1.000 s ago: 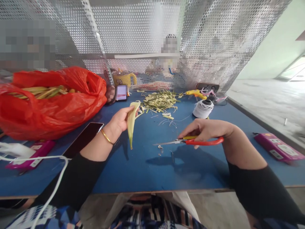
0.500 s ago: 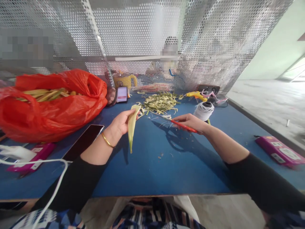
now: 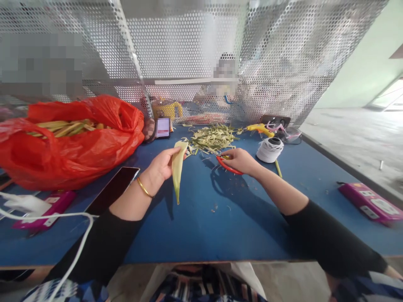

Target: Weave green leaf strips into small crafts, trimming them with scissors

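Note:
My left hand (image 3: 166, 162) pinches a pale yellow-green corn husk (image 3: 178, 172), which hangs down with its narrow tip toward me. On the right, the fingers of my right hand (image 3: 237, 160) are closed at the red-handled scissors (image 3: 228, 167). The blades point toward a heap of shredded husk strips (image 3: 212, 136) and are partly hidden by the fingers and scraps. Between the two hands lie a few thin husk scraps on the blue table (image 3: 195, 226).
A red plastic bag (image 3: 94, 155) of husks stands at left, near a dark phone (image 3: 112, 191) and a white cable (image 3: 82, 239). To the right are a white thread spool (image 3: 270, 149), a yellow glue gun (image 3: 260, 128) and a purple box (image 3: 370, 201). A perforated metal screen (image 3: 189, 50) closes the back.
My right hand has moved left with the scissors, nearer the husk heap, and the scissors have turned. My left hand still holds the husk in nearly the same place. The view has shifted slightly.

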### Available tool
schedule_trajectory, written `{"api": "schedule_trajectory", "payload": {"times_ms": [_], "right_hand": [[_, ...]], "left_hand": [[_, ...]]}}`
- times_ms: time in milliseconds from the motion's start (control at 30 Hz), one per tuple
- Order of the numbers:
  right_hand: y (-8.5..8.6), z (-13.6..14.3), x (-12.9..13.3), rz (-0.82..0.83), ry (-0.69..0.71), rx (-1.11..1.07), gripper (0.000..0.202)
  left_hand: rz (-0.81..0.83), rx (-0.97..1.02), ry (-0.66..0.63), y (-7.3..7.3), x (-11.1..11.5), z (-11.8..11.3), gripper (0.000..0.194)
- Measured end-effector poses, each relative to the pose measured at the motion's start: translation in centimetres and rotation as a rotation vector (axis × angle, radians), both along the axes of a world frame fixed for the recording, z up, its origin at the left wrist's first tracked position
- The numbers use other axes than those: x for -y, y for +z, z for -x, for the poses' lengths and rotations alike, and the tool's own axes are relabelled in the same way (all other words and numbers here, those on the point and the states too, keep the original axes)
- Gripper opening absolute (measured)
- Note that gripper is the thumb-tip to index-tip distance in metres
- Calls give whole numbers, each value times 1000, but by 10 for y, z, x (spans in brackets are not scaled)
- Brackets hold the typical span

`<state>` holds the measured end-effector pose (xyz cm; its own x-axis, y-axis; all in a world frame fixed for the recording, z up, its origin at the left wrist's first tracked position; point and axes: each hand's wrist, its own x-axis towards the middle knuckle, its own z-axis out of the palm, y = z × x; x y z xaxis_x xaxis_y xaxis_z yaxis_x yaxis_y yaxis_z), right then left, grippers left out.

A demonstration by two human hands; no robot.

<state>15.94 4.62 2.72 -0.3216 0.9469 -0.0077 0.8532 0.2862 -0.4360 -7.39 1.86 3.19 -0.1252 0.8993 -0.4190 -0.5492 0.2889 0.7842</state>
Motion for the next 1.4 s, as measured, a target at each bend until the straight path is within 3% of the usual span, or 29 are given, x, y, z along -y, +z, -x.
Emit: {"api": "schedule_trajectory", "payload": {"times_ms": [167,300,433,500,567,667,767,900,1033,1200,1400], "right_hand": [[1,6,26,-65,160,241,42],[-2,10,41,-76,192,447,44],[-1,9,46,-91,194,498,35],[1,8,46,-114,131,357,26],[2,10,47,-69,48,-27,22],[0,20,48,229,-55,-772,32],[-6,33,51,375,-136,-1090,39],[-13,38,52,282,-203,-1189,40],[-14,29,52,204,-182,-1159,35],[-16,23,54,269,-84,-1034,33],[-24,23,53,249,-66,-1010,29]], "left_hand": [[37,-1,-88,-6,5,-10,17],[53,20,-165,-8,13,-22,17],[67,50,-143,-10,23,-35,15],[50,61,-129,-12,27,-41,14],[17,64,-147,-14,32,-47,12],[-31,37,-192,-18,39,-54,6],[-17,-21,-187,-20,44,-58,4],[-23,-97,-181,-20,48,-61,6],[-48,-135,-216,-19,50,-62,3],[-111,-182,-314,-23,50,-61,16],[-164,-326,-325,-30,47,-61,13]]}}
